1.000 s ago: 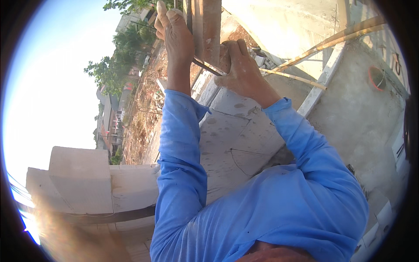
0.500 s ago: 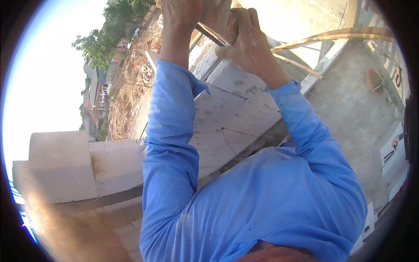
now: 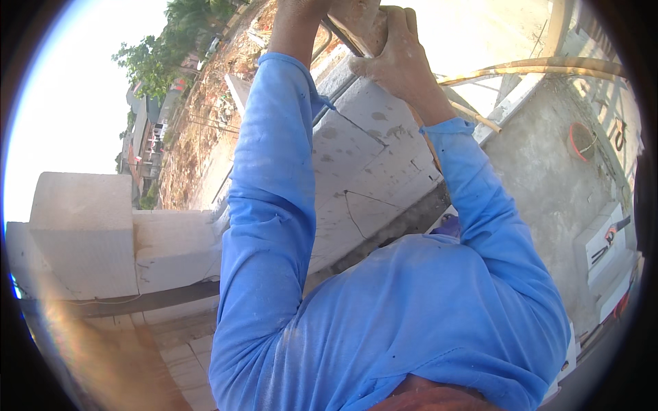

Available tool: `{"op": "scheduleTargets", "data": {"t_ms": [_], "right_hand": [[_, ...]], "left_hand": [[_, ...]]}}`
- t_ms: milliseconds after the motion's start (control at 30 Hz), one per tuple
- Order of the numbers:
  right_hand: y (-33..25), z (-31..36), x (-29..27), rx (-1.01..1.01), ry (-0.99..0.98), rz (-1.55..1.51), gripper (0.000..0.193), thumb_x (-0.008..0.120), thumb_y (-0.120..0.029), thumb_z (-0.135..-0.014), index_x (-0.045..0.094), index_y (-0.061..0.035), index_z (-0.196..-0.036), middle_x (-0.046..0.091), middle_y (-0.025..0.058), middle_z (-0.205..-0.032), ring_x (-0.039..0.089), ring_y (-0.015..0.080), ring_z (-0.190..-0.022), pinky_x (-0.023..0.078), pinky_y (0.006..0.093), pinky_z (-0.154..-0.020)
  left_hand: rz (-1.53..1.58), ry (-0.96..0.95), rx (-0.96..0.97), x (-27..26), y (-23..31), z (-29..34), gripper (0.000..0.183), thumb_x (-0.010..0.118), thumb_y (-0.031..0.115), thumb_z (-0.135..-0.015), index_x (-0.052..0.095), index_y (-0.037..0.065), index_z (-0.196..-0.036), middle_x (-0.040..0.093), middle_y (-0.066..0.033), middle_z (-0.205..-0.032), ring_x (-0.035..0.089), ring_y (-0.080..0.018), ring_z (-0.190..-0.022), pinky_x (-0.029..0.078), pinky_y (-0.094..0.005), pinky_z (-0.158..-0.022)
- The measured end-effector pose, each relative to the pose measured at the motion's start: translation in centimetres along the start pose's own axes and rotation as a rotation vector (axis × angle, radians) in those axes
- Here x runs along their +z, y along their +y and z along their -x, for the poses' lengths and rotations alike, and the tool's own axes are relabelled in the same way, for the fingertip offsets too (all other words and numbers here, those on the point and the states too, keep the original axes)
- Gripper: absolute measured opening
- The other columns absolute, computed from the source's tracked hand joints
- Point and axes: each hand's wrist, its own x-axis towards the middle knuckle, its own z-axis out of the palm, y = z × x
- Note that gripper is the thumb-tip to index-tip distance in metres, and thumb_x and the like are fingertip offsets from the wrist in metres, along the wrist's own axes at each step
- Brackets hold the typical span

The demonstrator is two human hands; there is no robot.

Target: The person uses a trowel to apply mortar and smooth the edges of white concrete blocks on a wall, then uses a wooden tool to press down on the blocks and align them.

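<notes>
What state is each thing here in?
Left hand: mostly cut off, grip hidden
Right hand: gripping the brown board
Brown board: partly out of view
Blue shirt: creased, dusty
Block wall: smudged
Bamboo pole: bowed
Red-rimmed bucket: on grey floor, contents unclear

Dusty brown board point(image 3: 356, 16) slants at the top edge!

We're seeing just its lower part, smudged pale, the upper end cut from our view. And there, along its left side, we pick out a thin dark strip point(image 3: 343, 35), straight, slanting down rightward too!
</notes>
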Motion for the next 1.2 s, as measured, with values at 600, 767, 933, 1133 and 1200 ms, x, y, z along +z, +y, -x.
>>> {"op": "scheduleTargets", "data": {"t_ms": [600, 767, 933, 1133, 1200], "right_hand": [[1.7, -0.1, 1.2, -0.078, -0.042, 0.140, 0.071, 0.081, -0.018, -0.065, 0.041, 0.0031, -0.119, 0.040, 0.0172, -0.115, 0.048, 0.0313, -0.109, 0.044, 0.0404, -0.093], [1.5, -0.2, 0.8, -0.085, -0.035, 0.124, 0.072, 0.081, -0.015, -0.063, 0.039, 0.0039, -0.119, 0.037, 0.0171, -0.114, 0.045, 0.0320, -0.109, 0.042, 0.0409, -0.096], [1.0, -0.1, 1.6, -0.086, 0.010, 0.145, 0.067, 0.080, -0.013, -0.059, 0.042, 0.0019, -0.112, 0.039, 0.0137, -0.104, 0.049, 0.0273, -0.096, 0.046, 0.0380, -0.084], [1.5, -0.3, 1.9, -0.061, -0.011, 0.235, 0.074, 0.081, -0.017, -0.062, 0.038, 0.0041, -0.118, 0.040, 0.0161, -0.109, 0.050, 0.0294, -0.103, 0.045, 0.0364, -0.088], [1.1, -0.4, 1.3, -0.057, -0.016, 0.205, 0.074, 0.081, -0.018, -0.062, 0.038, 0.0031, -0.119, 0.041, 0.0156, -0.109, 0.051, 0.0296, -0.103, 0.046, 0.0370, -0.088]], "left_hand": [[-0.380, -0.345, 0.023, -16.8, 2.1, 18.1, 0.019, 0.069, 0.022, -0.080, 0.066, 0.003, -0.083, 0.059, -0.0096, -0.080, 0.058, -0.0262, -0.083, 0.048, -0.0383, -0.070], [-0.516, -0.305, -0.046, -17.0, 2.7, 21.3, 0.025, 0.068, 0.029, -0.080, 0.063, 0.004, -0.078, 0.054, -0.0077, -0.076, 0.053, -0.0249, -0.078, 0.040, -0.0383, -0.069], [-0.559, -0.307, -0.120, -17.0, 2.6, 21.1, 0.030, 0.067, 0.033, -0.080, 0.060, 0.005, -0.071, 0.054, -0.0076, -0.075, 0.052, -0.0249, -0.078, 0.038, -0.0382, -0.070], [-0.562, -0.249, -0.143, -15.9, 1.8, 20.6, 0.036, 0.067, 0.039, -0.078, 0.061, 0.005, -0.067, 0.057, -0.0087, -0.074, 0.057, -0.0262, -0.078, 0.044, -0.0413, -0.068], [-0.501, -0.291, -0.193, -16.2, 2.1, 20.1, 0.037, 0.067, 0.040, -0.078, 0.064, 0.003, -0.070, 0.059, -0.0102, -0.076, 0.058, -0.0273, -0.081, 0.046, -0.0418, -0.069]]}}
